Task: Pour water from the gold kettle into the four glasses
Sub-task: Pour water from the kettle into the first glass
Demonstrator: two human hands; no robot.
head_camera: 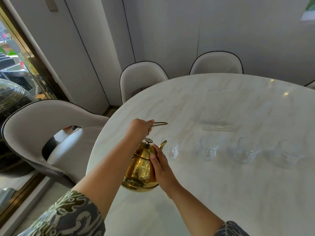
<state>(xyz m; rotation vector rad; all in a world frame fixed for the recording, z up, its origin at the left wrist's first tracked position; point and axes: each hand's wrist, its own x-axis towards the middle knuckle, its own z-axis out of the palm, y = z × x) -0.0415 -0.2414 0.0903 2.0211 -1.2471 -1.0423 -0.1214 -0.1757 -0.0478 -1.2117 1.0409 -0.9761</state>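
Left hand (139, 129) clenched around the thin wire handle (159, 124) of the gold kettle (142, 166), handle end poking out past the fingers. Right hand (159, 166) flat against the kettle body on its right side, fingers extended, bracing rather than gripping. Kettle sits low over the marble surface (213, 193), below the left hand; can't tell if the base touches. Lid knob (148, 141) just under the left wrist, spout (163, 144) pointing away from the right hand toward the nearest glass (171, 148), tip just beside its rim. Three more glasses (208, 149) (246, 149) (286, 153) in a row further right of the right hand, all upright. Water level in them unreadable
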